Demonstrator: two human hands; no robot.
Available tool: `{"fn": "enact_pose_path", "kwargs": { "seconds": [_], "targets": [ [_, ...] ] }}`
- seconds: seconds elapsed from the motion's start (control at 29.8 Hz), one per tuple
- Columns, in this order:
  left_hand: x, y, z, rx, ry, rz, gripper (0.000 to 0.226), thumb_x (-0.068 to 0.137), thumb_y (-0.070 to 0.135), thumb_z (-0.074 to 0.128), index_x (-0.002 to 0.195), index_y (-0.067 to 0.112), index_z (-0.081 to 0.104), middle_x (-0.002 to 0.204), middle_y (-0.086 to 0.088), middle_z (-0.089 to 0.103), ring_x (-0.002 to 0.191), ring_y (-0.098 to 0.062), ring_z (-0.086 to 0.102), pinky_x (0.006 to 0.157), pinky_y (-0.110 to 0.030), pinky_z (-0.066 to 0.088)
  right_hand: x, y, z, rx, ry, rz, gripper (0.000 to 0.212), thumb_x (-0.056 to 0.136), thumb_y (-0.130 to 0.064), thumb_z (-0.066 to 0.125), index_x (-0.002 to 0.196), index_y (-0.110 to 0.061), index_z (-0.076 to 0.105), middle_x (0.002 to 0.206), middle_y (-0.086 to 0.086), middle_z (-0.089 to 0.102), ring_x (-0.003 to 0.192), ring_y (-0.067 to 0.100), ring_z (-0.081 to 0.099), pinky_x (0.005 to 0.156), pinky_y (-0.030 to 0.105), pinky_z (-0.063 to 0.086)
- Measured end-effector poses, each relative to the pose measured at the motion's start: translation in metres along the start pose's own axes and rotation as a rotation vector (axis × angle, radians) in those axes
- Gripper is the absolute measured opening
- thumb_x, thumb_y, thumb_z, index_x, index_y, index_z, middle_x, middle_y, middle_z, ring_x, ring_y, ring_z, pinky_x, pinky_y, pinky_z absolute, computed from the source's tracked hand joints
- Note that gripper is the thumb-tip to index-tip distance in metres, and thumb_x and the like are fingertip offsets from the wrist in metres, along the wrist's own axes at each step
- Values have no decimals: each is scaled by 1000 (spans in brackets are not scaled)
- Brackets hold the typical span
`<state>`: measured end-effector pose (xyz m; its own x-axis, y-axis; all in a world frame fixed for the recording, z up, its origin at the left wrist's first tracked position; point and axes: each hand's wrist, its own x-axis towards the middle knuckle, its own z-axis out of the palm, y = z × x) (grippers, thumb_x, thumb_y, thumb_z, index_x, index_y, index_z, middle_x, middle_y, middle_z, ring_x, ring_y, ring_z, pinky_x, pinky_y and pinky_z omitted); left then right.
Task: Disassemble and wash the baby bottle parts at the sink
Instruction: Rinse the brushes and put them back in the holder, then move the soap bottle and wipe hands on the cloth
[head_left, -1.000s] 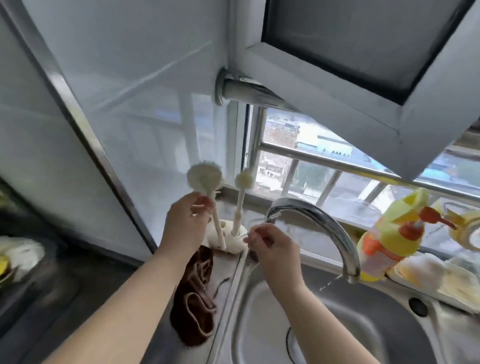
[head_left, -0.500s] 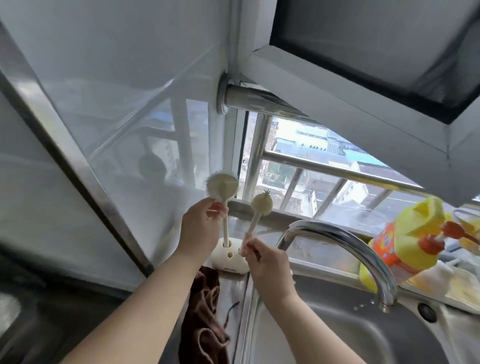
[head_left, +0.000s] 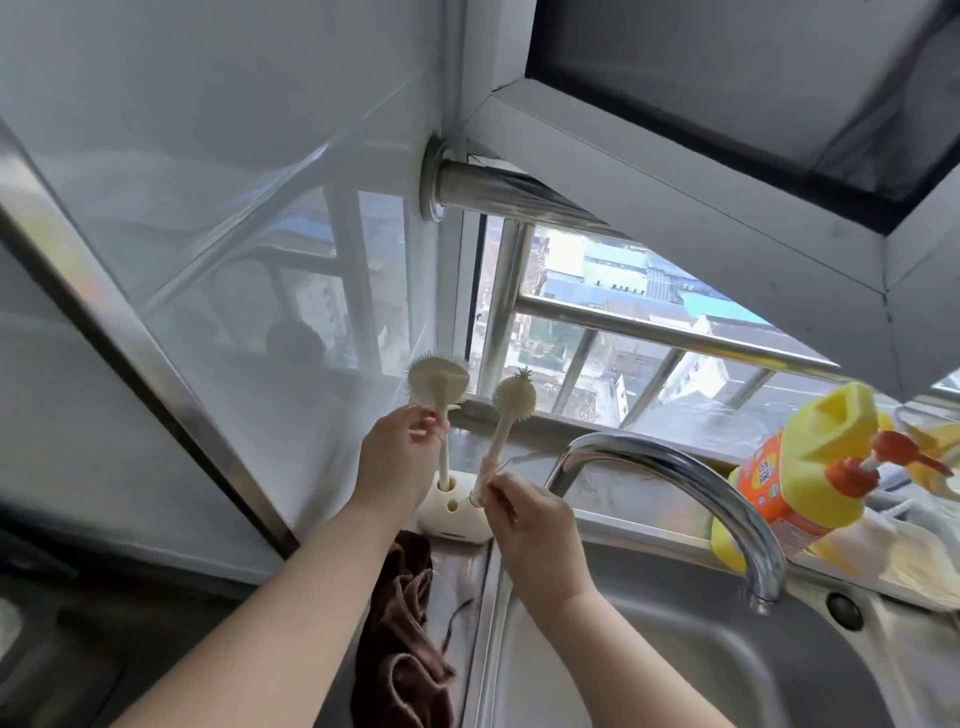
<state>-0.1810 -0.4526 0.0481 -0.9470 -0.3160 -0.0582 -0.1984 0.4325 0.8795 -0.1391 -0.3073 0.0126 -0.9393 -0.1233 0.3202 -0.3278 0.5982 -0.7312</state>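
Observation:
My left hand (head_left: 396, 457) pinches the stem of a cream bottle brush with a wide bristled head (head_left: 437, 383); its foot sits in a hole of the white brush holder (head_left: 453, 514) at the sink's back left corner. My right hand (head_left: 524, 514) grips the stem of a smaller cream brush with a round spiky head (head_left: 511, 400), held tilted just above the holder. A clear tube-like piece seems to lie around that stem at my fingers. No baby bottle part shows.
The steel sink (head_left: 701, 654) lies below right, with the curved chrome tap (head_left: 675, 467) over it. A yellow and orange detergent pump bottle (head_left: 800, 467) stands on the right ledge. A brown cloth (head_left: 405, 634) hangs left of the sink. Window bars stand behind.
The view has tilted upward. My right hand moved from under the tap to the small brush and lifted it from the holder; my left hand kept its hold on the large brush.

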Motion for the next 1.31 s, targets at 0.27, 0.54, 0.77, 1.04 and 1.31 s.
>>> {"fn": "enact_pose_path", "kwargs": {
  "seconds": [0.27, 0.54, 0.77, 1.04, 1.31],
  "targets": [
    [1, -6, 5, 17, -37, 5, 16, 90, 25, 60, 99, 16, 69, 87, 5, 63, 76, -8, 58, 71, -20, 46, 7, 12, 23, -80, -144, 142, 19, 94, -15, 50, 82, -4, 60, 77, 8, 66, 73, 21, 62, 68, 28, 45],
    [-30, -33, 8, 77, -126, -120, 24, 92, 25, 56, 114, 17, 59, 93, 5, 60, 91, -15, 60, 82, -25, 45, -7, 12, 34, -99, -340, 426, 24, 91, -22, 52, 109, -13, 65, 97, 8, 69, 92, 23, 63, 83, 30, 50],
    [-125, -44, 42, 241, -383, 81, 22, 84, 22, 65, 84, 41, 54, 80, 12, 63, 78, -3, 58, 65, -3, 39, -102, 54, -61, -38, -458, 497, 23, 83, -24, 63, 104, -24, 70, 56, -31, 57, 61, -13, 57, 81, 10, 48],
    [-191, 3, 149, 266, -624, 242, 17, 81, 36, 56, 85, 47, 44, 78, 19, 58, 75, 13, 53, 71, -10, 41, -135, 123, -202, -172, -269, 569, 23, 86, -26, 62, 108, -23, 68, 70, -20, 60, 73, -9, 60, 71, 1, 39],
    [-203, 91, 222, 208, -415, 363, 22, 88, 24, 59, 109, 28, 57, 88, 13, 59, 72, 0, 55, 71, -17, 43, -98, 146, -313, -265, -97, 458, 23, 88, -21, 62, 109, -19, 68, 83, -9, 66, 79, 4, 61, 74, 10, 43]
  ]
}}
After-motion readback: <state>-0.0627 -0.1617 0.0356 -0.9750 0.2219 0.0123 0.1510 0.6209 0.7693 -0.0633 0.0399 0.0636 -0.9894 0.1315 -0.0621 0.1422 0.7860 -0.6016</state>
